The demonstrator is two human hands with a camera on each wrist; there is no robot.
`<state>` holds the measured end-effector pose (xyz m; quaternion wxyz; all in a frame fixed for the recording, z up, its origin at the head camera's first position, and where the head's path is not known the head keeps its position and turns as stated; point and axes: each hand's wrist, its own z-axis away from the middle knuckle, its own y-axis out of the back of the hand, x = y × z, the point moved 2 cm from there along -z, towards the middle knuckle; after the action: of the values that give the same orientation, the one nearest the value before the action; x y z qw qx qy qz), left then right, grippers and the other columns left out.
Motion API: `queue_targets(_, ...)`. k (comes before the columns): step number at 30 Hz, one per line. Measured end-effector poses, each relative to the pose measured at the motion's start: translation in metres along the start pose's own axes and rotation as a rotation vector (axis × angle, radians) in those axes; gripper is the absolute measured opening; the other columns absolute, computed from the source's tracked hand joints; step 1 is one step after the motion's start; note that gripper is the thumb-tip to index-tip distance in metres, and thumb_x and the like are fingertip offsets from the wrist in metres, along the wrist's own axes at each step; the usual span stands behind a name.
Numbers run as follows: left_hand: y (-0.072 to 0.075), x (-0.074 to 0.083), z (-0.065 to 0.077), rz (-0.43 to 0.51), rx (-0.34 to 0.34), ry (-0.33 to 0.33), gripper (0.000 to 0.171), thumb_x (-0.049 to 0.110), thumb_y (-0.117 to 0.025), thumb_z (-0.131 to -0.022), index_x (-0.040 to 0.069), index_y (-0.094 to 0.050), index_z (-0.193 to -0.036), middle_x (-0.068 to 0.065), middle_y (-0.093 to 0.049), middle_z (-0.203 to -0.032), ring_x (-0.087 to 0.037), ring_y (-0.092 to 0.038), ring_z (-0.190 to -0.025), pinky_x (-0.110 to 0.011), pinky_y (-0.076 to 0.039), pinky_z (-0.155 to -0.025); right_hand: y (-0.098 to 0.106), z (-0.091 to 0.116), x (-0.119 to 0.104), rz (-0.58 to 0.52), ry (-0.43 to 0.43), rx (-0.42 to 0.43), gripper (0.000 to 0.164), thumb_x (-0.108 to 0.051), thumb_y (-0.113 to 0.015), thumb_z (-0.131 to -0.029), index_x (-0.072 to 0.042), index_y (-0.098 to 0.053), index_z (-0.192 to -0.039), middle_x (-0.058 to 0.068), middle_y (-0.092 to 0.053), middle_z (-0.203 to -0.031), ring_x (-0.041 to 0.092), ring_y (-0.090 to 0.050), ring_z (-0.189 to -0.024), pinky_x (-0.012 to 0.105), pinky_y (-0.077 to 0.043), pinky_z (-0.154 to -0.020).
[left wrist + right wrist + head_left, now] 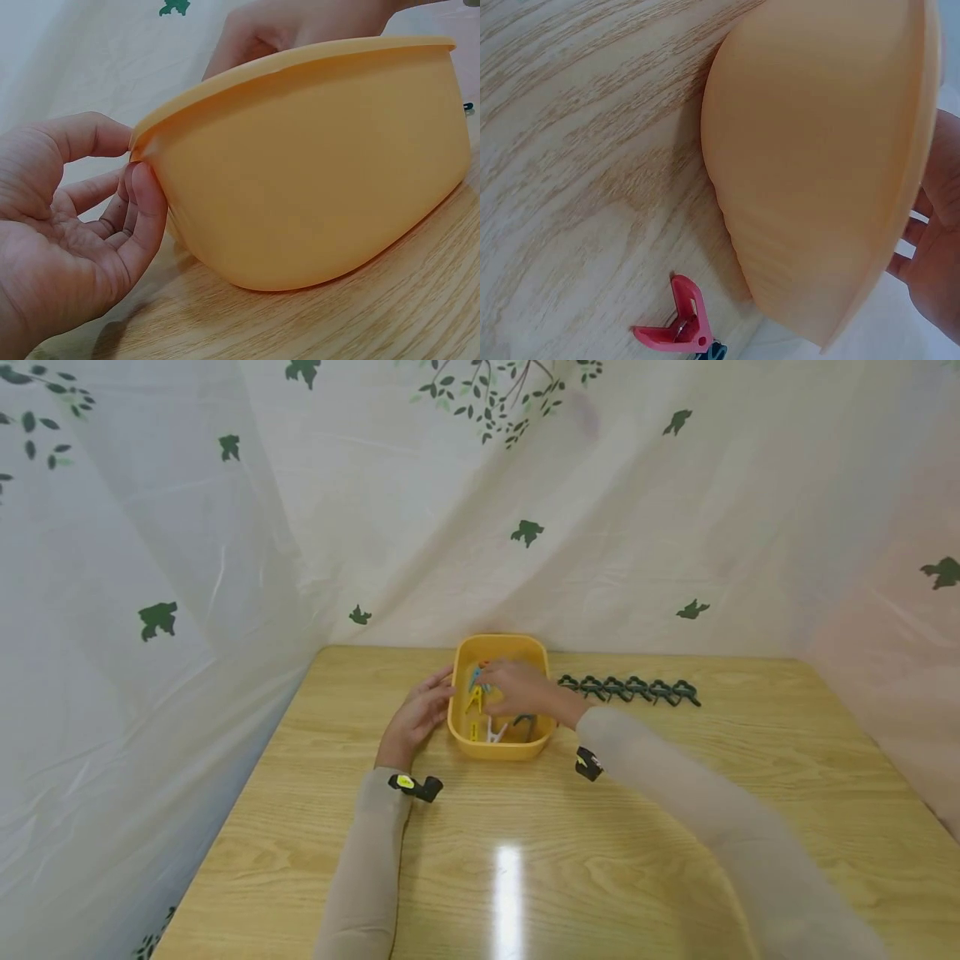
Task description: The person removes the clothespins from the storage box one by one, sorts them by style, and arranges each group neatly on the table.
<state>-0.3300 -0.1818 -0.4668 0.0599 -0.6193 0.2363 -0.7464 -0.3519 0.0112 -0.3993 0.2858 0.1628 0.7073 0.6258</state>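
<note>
A yellow plastic tub [501,751] stands on the table, with several small clips inside. My left hand [418,714] is at its left side; in the left wrist view the thumb [94,135] meets the rim and curled fingers [146,196] grip just beneath it. My right hand [517,687] reaches down into the tub, fingers and thumb apart over the clips. Near it are a blue clip [474,677], a yellow clip [475,699], a white clip [496,732] and a dark green clip [529,723]. The tub wall hides the right fingertips in the right wrist view.
A row of dark green clips [637,687] lies right of the tub. Beside the tub's base is a red clip [682,322], seen in the right wrist view. The wooden table [615,877] ends at a leaf-patterned curtain [435,552].
</note>
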Motion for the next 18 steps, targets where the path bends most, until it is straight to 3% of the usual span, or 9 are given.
queue_targets(12,0.001,-0.001,-0.003,0.0,0.022,0.018,0.051,0.004,-0.051,-0.094,0.017,-0.042,-0.141,-0.013,-0.041,-0.143,-0.017,-0.055,-0.105,-0.024,-0.053,-0.074,-0.018,-0.014,0.009,0.017,-0.031,-0.048,0.051,-0.033,-0.072,-0.08,-0.009,-0.061,-0.124,0.005,-0.06,-0.128,0.027,-0.047,-0.125,0.044,-0.036,-0.106)
queue_targets(18,0.002,0.0,-0.003,0.005,0.025,0.021,0.051,0.004,-0.052,-0.093,0.018,-0.043,-0.141,-0.011,-0.043,-0.142,-0.021,-0.053,-0.114,-0.026,-0.053,-0.078,-0.02,-0.017,0.009,0.01,-0.055,-0.07,0.052,-0.034,-0.071,-0.081,-0.008,-0.06,-0.125,0.005,-0.058,-0.129,0.03,-0.042,-0.13,0.044,-0.037,-0.105)
